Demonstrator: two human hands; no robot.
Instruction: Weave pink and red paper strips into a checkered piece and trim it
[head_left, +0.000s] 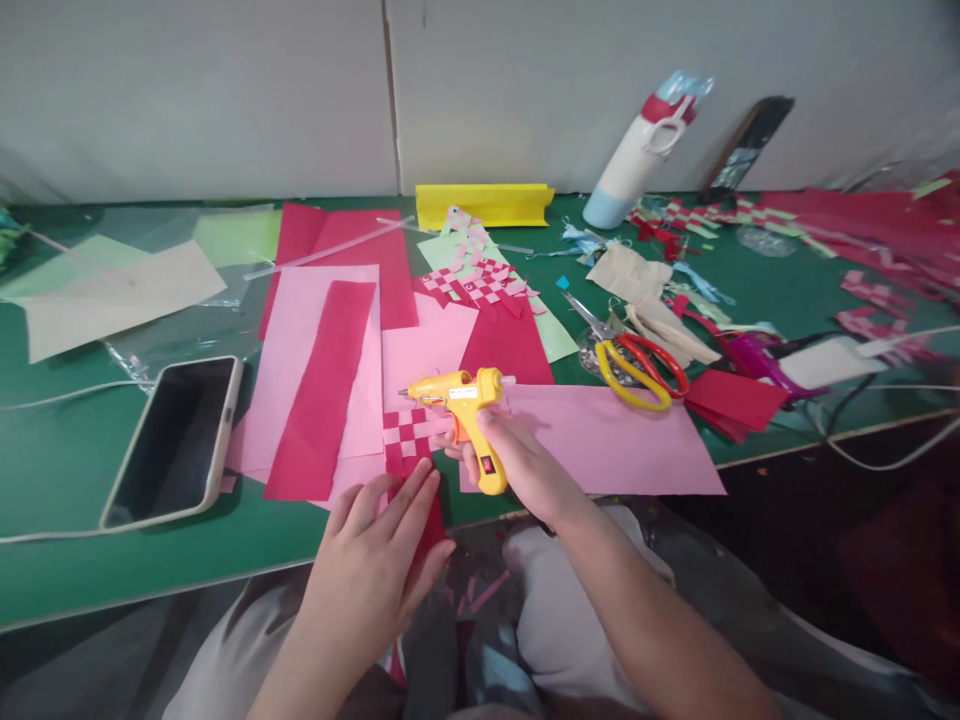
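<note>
My right hand (521, 460) is wrapped round the handle of a yellow hot glue gun (461, 393), whose nozzle points left. A clear glue stick pokes out of its back end. Just below the nozzle lies a small woven checkered piece (407, 434) of pink and dark red paper strips. Resting on the lower part of that piece, my left hand (382, 530) has its fingers stretched out flat. A dark red strip hangs from it past the table edge, partly hidden by this hand. Beneath are pink paper sheets (304, 350) and a torn-edged dark red strip (322, 395).
At left lies a phone (176, 440) with cables. Finished woven fish shapes (487, 285) sit on light green paper behind the gun. Scissors (637, 370), a cloth pouch (630, 275) and a white adapter (825, 362) are at right. A bottle (637, 155) stands by the wall.
</note>
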